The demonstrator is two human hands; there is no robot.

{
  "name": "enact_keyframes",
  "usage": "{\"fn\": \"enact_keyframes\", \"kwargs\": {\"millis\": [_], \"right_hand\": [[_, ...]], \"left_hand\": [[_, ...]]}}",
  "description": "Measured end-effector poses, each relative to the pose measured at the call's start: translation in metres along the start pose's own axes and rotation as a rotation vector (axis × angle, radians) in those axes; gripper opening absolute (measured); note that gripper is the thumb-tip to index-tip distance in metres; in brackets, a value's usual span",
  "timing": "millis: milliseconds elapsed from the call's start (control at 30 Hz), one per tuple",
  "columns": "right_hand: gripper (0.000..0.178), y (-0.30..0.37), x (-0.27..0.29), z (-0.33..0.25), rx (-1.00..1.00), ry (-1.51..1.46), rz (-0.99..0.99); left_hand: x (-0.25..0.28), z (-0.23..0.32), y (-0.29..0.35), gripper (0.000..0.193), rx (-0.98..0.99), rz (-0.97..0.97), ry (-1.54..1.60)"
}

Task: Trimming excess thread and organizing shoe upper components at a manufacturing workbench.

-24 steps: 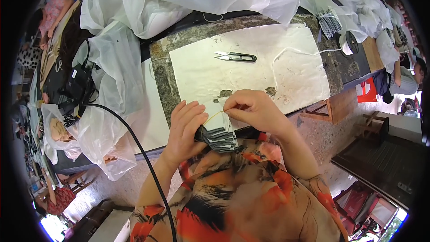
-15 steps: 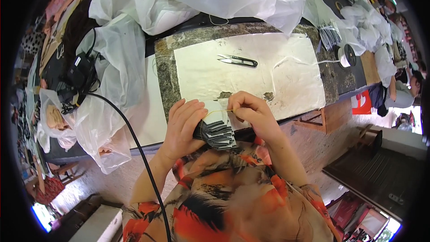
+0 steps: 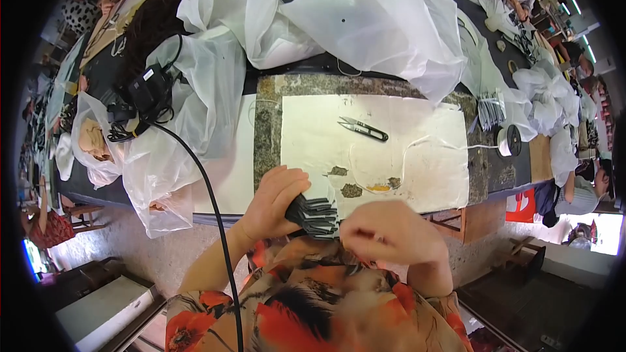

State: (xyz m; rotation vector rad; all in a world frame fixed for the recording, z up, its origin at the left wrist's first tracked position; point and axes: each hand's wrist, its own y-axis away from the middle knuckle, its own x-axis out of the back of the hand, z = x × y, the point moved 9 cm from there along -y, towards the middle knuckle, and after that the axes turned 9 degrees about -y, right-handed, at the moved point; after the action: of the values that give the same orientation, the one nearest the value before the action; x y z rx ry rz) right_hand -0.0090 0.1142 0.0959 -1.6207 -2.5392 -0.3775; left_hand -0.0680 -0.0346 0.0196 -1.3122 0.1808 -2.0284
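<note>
My left hand [image 3: 277,203] is closed around a bundle of thin flat strips [image 3: 315,218], white on top with dark, fanned edges toward me. My right hand [image 3: 392,231] is just right of the bundle, its fingers curled but smeared by motion, so whether it holds anything is unclear. On the white sheet [image 3: 306,133] beyond my hands lies a yellow band [image 3: 377,188], next to worn dark patches. White cord [image 3: 427,143] curves across the sheet. Thread snips [image 3: 363,129] with a black handle rest farther back.
The cord leads to a spool [image 3: 508,140] at the right. Another bundle of strips [image 3: 490,112] stands behind it. White plastic bags [image 3: 391,19] cover the far side and left. A black cable [image 3: 207,190] hangs in front from an adapter [image 3: 150,88]. Other people sit farther off.
The yellow band, earlier stretched from the bundle by my right hand, is now on the sheet. My right hand has moved down toward me. The view has shifted; my left hand still holds the bundle.
</note>
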Motion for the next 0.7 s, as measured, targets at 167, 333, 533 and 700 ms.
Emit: {"fn": "enact_keyframes", "kwargs": {"millis": [167, 333, 533, 700], "right_hand": [[0.016, -0.055, 0.051, -0.011, 0.111, 0.052, 0.468], [0.029, -0.041, 0.09, 0.014, 0.21, -0.033, 0.703], [0.048, -0.008, 0.04, 0.099, -0.177, -0.595, 0.595], [0.066, -0.005, 0.01, 0.104, -0.263, -0.815, 0.515]], "left_hand": [[-0.003, -0.002, -0.002, 0.072, 0.002, -0.007, 0.039], [-0.001, -0.003, -0.001, 0.072, 0.007, -0.005, 0.062], [0.005, -0.005, -0.034, 0.072, 0.031, 0.16, -0.021], [0.002, 0.005, -0.052, 0.067, -0.178, 0.289, -0.055]]}}
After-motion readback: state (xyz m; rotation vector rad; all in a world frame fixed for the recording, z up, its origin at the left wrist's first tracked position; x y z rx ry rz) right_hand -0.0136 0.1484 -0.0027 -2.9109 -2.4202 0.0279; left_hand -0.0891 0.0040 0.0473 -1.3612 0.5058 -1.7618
